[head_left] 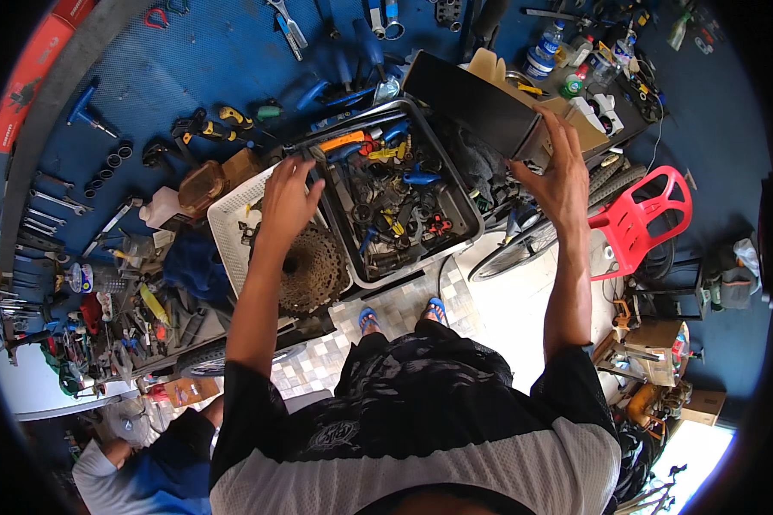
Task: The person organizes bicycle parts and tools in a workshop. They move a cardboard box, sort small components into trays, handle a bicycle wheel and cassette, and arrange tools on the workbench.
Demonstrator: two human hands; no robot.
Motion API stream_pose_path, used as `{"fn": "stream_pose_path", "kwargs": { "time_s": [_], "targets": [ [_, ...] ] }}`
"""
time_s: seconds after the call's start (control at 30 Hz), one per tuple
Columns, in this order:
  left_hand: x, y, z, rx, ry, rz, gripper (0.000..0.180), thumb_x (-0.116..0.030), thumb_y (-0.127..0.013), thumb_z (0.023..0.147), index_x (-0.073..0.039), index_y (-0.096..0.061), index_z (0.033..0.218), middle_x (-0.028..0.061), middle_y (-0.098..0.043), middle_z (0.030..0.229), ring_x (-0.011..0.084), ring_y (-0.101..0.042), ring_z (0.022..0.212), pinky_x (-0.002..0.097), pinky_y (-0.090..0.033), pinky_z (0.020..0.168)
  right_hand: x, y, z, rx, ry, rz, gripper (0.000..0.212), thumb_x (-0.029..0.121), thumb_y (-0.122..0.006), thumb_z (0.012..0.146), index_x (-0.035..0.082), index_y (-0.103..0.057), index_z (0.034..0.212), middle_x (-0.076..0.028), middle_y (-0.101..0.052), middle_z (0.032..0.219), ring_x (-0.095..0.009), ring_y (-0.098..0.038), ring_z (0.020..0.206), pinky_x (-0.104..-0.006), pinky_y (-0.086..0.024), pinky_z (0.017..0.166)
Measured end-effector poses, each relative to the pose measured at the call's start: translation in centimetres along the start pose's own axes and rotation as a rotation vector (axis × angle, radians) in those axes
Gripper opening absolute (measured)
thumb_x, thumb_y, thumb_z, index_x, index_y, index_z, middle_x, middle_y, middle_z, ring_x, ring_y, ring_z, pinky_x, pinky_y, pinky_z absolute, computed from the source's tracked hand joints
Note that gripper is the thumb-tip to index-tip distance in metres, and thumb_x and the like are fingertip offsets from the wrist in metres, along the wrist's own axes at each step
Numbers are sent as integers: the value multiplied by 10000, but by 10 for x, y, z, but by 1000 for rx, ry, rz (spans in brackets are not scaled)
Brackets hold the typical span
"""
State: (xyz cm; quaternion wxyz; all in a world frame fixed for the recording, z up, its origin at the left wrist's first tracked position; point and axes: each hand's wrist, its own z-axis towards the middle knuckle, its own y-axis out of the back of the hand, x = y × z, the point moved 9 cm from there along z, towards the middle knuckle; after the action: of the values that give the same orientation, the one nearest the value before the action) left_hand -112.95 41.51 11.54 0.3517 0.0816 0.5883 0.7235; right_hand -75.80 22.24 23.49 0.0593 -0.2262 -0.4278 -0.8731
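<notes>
My right hand (562, 176) grips the near right end of a black cardboard box (468, 99), thumb at its lower corner and fingers over the end. The box lies tilted behind the tool tray, with brown cardboard showing at its far side. My left hand (290, 196) hovers over the right side of a white plastic basket (223, 225), fingers apart and holding nothing. A large, dirty bicycle cassette (311, 273) sits in the basket below my left wrist. Right of that hand, a black tray (470, 225) holds tools and small parts, among them an orange-handled tool (342, 142).
Wrenches and drivers hang on the blue wall (197, 64). Bottles (543, 53) stand at the back right. A red plastic chair (642, 225) and a bicycle wheel (511, 257) are to the right. Loose tools cover the left bench. Another person (159, 468) sits at lower left.
</notes>
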Motion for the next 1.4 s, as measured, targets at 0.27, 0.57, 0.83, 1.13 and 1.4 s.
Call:
{"fn": "stream_pose_path", "kwargs": {
  "time_s": [0.27, 0.57, 0.83, 1.13, 1.4],
  "targets": [
    [94, -94, 90, 47, 106, 460, 520, -83, -671, 918, -56, -569, 1428, 161, -657, 1360, 361, -580, 1324, 517, -436, 1127, -10, 52, -21, -20, -85, -8, 912, 65, -856, 667, 236, -535, 1503, -96, -557, 1485, -361, -622, 1289, -464, -580, 991],
    [26, -44, 92, 149, 26, 365, 436, -186, -775, 852, -45, -678, 1254, 155, -697, 1235, 368, -581, 1232, 514, -429, 1090, -28, 84, -37, -108, -89, -134, 886, 14, -858, 664, 234, -572, 1472, -81, -550, 1484, -340, -623, 1287, -443, -612, 945],
    [-36, -48, 44, 164, 111, 253, 365, -323, -781, 843, -9, -766, 1029, 192, -768, 980, 376, -673, 1076, 500, -503, 981, -25, 60, -28, -60, -89, 12, 887, 23, -864, 673, 265, -579, 1478, -47, -524, 1508, -253, -716, 920, -363, -621, 657],
    [-33, -47, 33, 97, 343, 32, 436, -359, -722, 868, 35, -758, 1051, 293, -747, 920, 459, -738, 894, 526, -588, 868, -42, 43, -39, -48, 99, 6, 804, 40, -866, 699, 259, -622, 1432, -50, -519, 1524, -235, -731, 962, -391, -638, 731],
    [-77, -45, -42, -176, 384, 63, 394, -326, -715, 916, 45, -685, 1045, 264, -714, 888, 472, -680, 889, 570, -523, 830, -50, 22, -56, 42, 106, 114, 796, 14, -840, 707, 240, -609, 1434, -96, -495, 1511, -205, -703, 779, -374, -617, 675]
  ]
}}
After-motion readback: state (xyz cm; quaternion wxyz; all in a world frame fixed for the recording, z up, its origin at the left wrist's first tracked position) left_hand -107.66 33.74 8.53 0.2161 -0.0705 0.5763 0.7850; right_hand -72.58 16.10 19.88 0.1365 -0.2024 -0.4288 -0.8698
